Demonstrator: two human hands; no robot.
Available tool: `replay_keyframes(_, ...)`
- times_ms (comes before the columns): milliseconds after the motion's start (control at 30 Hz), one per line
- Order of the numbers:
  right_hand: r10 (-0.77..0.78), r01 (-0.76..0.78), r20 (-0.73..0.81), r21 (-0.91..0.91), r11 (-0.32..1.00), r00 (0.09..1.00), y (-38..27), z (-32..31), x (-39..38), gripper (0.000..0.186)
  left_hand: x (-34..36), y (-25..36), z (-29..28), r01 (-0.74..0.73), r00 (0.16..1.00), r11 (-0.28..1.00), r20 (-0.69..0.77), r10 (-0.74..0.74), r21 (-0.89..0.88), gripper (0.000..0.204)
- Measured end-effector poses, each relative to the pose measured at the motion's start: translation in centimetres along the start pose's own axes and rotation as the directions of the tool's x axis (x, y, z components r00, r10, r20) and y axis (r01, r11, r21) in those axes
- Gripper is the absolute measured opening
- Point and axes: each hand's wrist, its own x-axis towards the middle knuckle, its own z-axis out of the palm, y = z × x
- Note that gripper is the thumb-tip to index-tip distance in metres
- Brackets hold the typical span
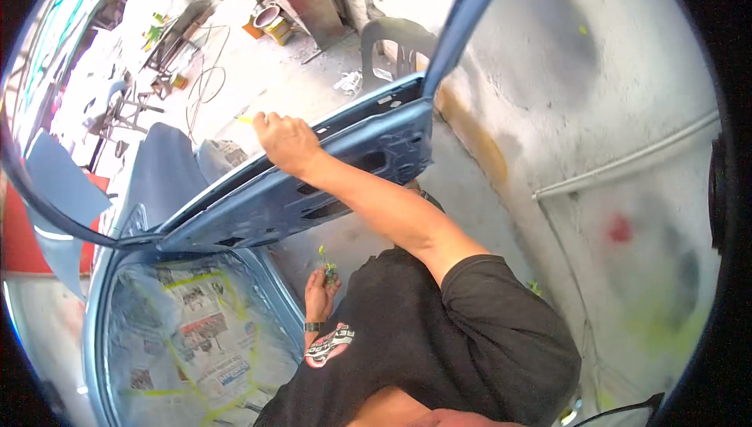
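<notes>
My right arm stretches across a blue car door (368, 141), which stands open. My right hand (286, 141) is closed above the door's top edge. A short strip of yellow tape (245, 119) sticks out from its pinched fingers. Lower down, beside the door opening, my left hand (317, 299) is closed around a small crumpled wad of yellow-green tape (330, 273), some of it poking out above the fingers. The door's inner panel is bare, with dark cut-outs. Its window frame (462, 23) rises toward the wall.
Newspaper sheets (211, 333) edged with yellow tape cover the car's doorway. A grey plastic chair (395, 39) stands beyond the door, near a stained white wall (627, 74). Buckets (270, 23), a coiled hose (205, 86) and a loose blue panel (66, 184) are farther left.
</notes>
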Motion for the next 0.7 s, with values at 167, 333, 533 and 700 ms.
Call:
replay_keyframes(167,-0.036,0.037,0.079,-0.023,0.999,0.996,-0.4,-1.0,0.3,0.026,-1.6,-4.0,-4.4,-0.223,0.975,0.926,0.072,0.211,0.305,0.025)
replay_keyframes(333,-0.033,0.037,0.081,-0.047,0.998,0.996,-0.1,-1.2,0.3,0.018,-1.4,-5.8,-3.8,-0.108,0.993,0.987,-0.044,0.114,0.12,0.026)
replay_keyframes(533,-0.14,0.136,0.091,0.052,0.989,0.986,-0.1,0.4,0.5,0.015,-0.5,-7.0,-3.1,-0.24,0.962,0.961,-0.097,0.254,0.137,0.017)
replay_keyframes(700,-0.095,0.1,0.13,-0.031,0.995,0.987,-1.0,0.0,1.8,0.018,-2.3,-6.0,-2.7,-0.266,0.909,0.934,-0.386,0.161,-0.237,0.019)
